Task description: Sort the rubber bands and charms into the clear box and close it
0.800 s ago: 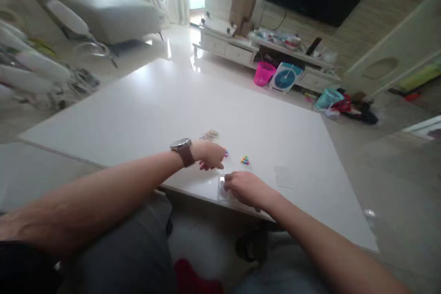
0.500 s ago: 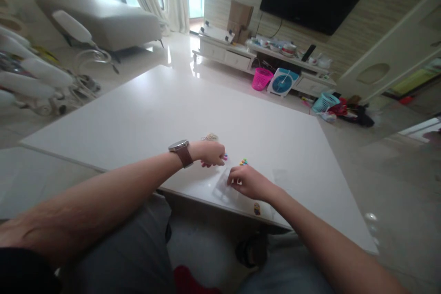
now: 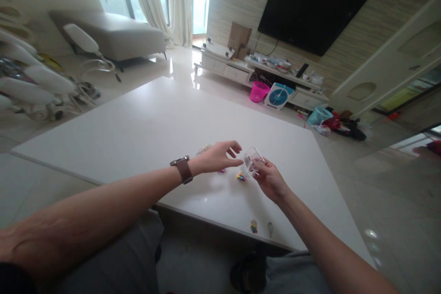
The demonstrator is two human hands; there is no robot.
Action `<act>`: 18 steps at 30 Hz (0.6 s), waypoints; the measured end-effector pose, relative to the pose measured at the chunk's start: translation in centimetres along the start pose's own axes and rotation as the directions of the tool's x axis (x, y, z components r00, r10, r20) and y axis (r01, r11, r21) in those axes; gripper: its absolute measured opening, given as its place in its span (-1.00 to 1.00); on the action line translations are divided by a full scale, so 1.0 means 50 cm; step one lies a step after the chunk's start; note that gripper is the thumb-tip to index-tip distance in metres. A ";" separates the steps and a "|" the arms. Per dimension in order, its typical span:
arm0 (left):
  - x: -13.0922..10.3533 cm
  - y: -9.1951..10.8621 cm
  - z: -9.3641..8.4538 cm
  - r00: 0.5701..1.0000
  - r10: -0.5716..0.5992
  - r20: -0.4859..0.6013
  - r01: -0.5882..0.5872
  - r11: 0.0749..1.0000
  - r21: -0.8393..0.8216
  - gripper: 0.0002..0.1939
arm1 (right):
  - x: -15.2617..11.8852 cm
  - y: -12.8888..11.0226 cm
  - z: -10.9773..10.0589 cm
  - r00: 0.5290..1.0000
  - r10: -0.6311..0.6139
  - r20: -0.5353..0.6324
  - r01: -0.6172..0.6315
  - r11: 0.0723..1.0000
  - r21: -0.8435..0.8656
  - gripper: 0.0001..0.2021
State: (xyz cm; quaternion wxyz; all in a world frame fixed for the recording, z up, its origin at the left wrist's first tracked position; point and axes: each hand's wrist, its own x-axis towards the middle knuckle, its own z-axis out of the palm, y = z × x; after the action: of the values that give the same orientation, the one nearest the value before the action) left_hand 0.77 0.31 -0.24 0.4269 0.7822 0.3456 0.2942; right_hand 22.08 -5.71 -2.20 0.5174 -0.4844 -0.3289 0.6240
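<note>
My right hand (image 3: 270, 179) grips a small clear plastic box (image 3: 252, 158) and holds it tilted above the table. Close to the box's left side is my left hand (image 3: 222, 156), its thumb and fingers apart with nothing between them. Beneath the box lie small colourful pieces (image 3: 240, 177), too small to name. A pink piece (image 3: 223, 171) shows under my left hand. Behind that hand, a tangle of thin beige strands (image 3: 204, 149) is partly hidden. Near the front edge lie a yellow and blue cartoon figure (image 3: 254, 226) and a small grey key-like item (image 3: 270, 228).
The white table (image 3: 165, 124) spreads out ahead, its front edge close to my legs. Beyond it stand a pink basket (image 3: 259, 92), a blue and white fan (image 3: 279, 95) and a low TV cabinet (image 3: 234, 73). White padded equipment (image 3: 48, 80) is at the left.
My right hand has lifted with the clear box, uncovering the grey key-like item. My left hand has opened and turned toward the box. The camera view has tilted up slightly.
</note>
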 end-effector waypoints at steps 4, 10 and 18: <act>-0.008 0.002 0.033 0.995 0.100 -0.019 -0.101 0.993 -0.053 -0.35 | -0.006 -0.003 0.019 1.000 0.001 0.013 -0.003 0.994 0.105 -0.73; -0.014 0.011 0.048 0.976 0.193 -0.100 -0.194 0.981 0.004 -0.41 | -0.014 -0.001 0.034 0.996 -0.052 0.067 0.042 0.990 0.137 -0.80; -0.009 0.014 -0.007 0.918 0.392 0.062 -0.396 0.896 0.198 -0.37 | -0.004 -0.009 0.011 0.998 -0.018 0.064 0.015 0.998 0.059 -0.88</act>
State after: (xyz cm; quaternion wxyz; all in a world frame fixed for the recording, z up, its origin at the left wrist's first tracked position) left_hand 0.44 -0.19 0.47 0.2784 0.8790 0.2043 0.3288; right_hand 21.69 -5.76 -1.56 0.5257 -0.4461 -0.3309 0.6443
